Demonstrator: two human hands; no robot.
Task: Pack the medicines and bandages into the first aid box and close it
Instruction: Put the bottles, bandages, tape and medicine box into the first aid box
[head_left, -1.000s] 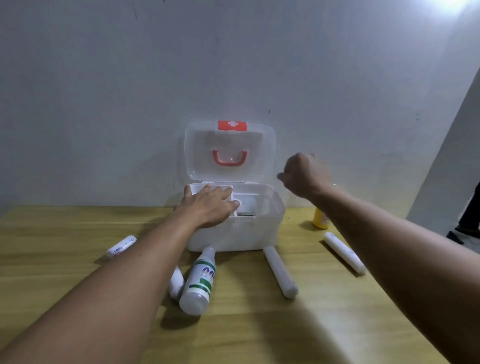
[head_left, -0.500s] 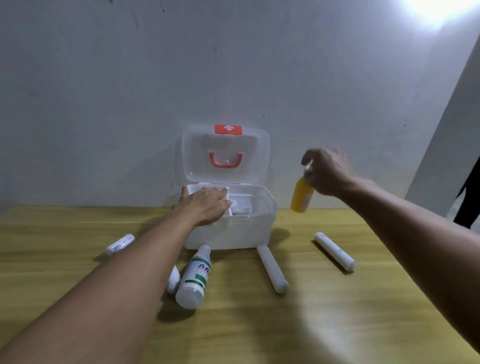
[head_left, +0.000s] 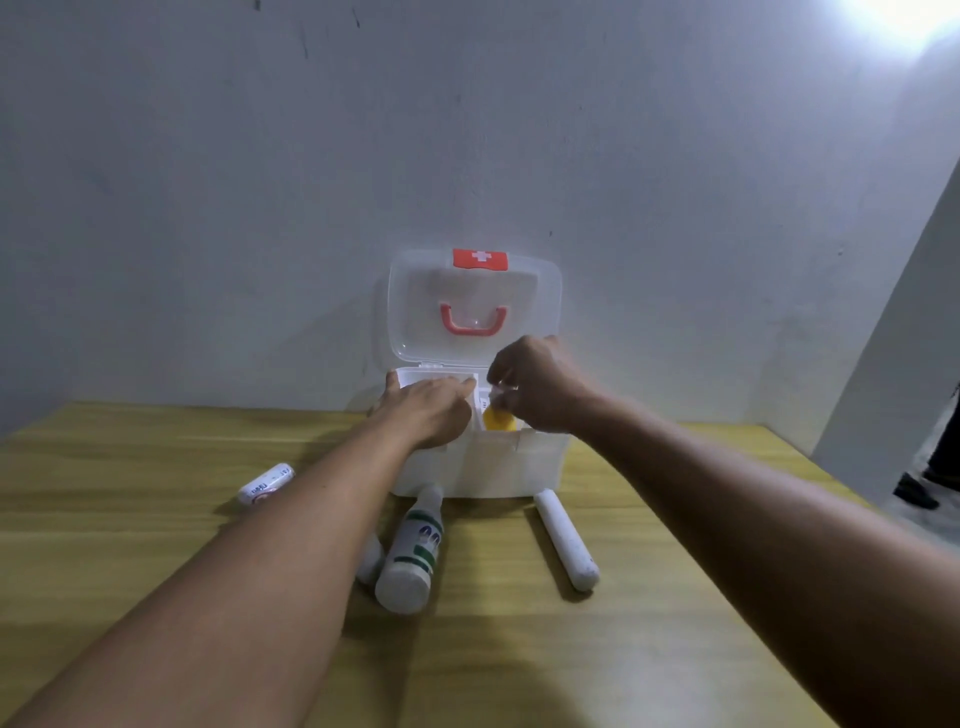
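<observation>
Forearms reach forward from both lower corners toward the translucent white plastic first aid box (head_left: 498, 465), which sits on the yellow wood-grain desk (head_left: 156, 530) against the wall, its clear lid (head_left: 474, 306) standing upright with a red curved handle and a red cross tag. The left hand (head_left: 423, 410) lies palm down, fingers (head_left: 457, 387) flat and together, on the white inner tray at the box's left half. The right hand (head_left: 540, 384) hovers over the right half, fingers curled and pinched on the pale cap of a small orange plastic bottle (head_left: 500, 420) that is inside the box. On the desk in front lie a white cylindrical bottle with a green label (head_left: 410, 558), a smooth white bandage roll (head_left: 566, 540) and, further left, a short white printed tube (head_left: 266, 484).
</observation>
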